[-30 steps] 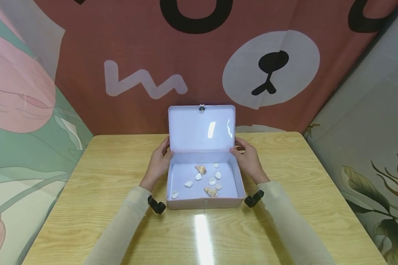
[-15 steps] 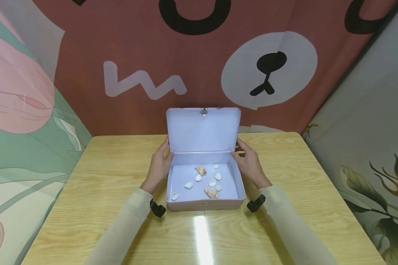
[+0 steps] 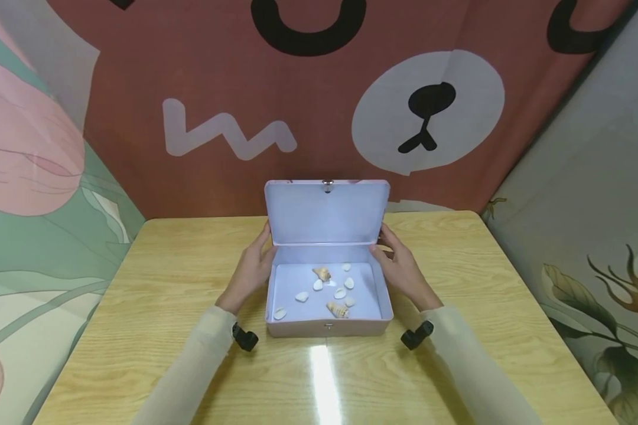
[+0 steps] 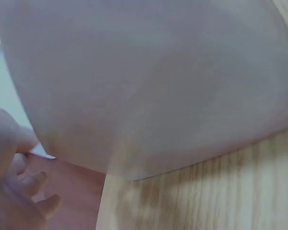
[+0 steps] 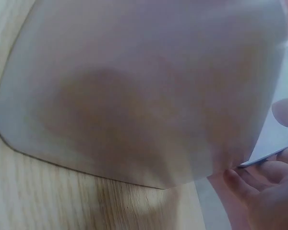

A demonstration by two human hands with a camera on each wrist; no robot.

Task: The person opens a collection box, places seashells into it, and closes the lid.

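A shallow metal box [image 3: 326,328] with a white interior stands on the table, its hinged lid [image 3: 326,212] raised and leaning forward. My left hand [image 3: 248,270] is at the left rear corner, thumb by the hinge and fingers behind the lid's edge. On the opposite corner my right hand [image 3: 401,268] grips the lid's edge the same way. Inside lie two spiral conch shells, one at the back [image 3: 322,273] and one in front [image 3: 338,310], with several small white seashells [image 3: 302,297]. Each wrist view is mostly filled by the box's side wall [image 4: 134,86].
The wooden table [image 3: 181,283] extends on both sides of the box. Behind its far edge hangs a red-brown cloth [image 3: 218,183] with a bear's face. Patterned cloths cover the left and right sides. A metal clasp [image 3: 327,186] sits on the lid's top edge.
The lid has tilted forward from nearly upright, its top edge coming down and nearer, with both hands at its sides. The shells and the box's base have stayed put.
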